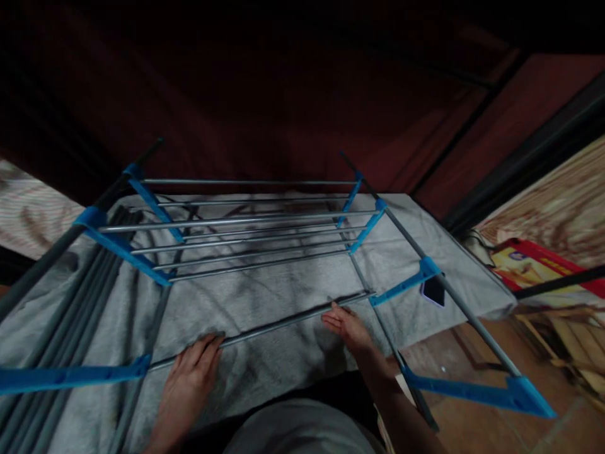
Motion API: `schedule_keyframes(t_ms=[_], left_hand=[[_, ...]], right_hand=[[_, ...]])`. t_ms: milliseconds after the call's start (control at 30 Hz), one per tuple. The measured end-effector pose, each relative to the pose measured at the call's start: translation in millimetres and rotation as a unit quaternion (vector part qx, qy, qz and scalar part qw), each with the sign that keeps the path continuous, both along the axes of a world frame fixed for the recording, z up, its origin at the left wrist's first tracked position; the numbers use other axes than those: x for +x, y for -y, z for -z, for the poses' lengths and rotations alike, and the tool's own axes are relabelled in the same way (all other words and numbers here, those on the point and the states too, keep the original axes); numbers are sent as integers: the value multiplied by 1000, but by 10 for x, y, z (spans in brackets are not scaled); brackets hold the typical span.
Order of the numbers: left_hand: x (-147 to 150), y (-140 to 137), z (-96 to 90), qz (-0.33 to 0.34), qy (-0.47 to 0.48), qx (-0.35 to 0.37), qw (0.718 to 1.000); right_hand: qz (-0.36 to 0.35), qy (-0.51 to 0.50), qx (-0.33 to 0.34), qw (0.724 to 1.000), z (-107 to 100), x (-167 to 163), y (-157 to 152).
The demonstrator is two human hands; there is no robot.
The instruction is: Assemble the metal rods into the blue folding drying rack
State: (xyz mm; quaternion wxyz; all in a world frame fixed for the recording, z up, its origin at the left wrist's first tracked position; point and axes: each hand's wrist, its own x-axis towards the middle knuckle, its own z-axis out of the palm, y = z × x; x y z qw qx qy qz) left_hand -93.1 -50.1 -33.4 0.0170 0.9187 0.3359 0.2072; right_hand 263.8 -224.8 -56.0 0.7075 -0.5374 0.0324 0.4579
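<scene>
A rack frame of grey tubes, thin metal rods and blue plastic brackets stands over a grey fleece cover (288,290). Nearest me, a single metal rod (274,329) runs between a blue bracket (70,378) on the left and another blue bracket (406,287) on the right. My left hand (193,372) is closed over this rod near its left end, knuckles up. Toward the other end, my right hand (347,325) holds the rod between thumb and fingers, palm turned inward. Farther back, several rods (255,241) span the brackets in two groups.
A bundle of grey tubes (61,328) lies on the cover at left. To the right rests a phone (433,291) beside the frame. Beyond the cover's edge are a red and yellow box (529,265) and a tiled floor (510,410). Dark red fabric (265,107) hangs behind.
</scene>
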Motion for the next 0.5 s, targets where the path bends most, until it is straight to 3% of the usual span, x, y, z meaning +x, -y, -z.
schedule_keyframes(t_ms=[333,500], left_hand=[[-179,-171,239,29,-4,-8,1000],[-224,-212,293,72,5,70,995]], right_hand=[[-31,25,-21,999,-157,-45,-12],[-88,32,-47,994,-257,-31,33]])
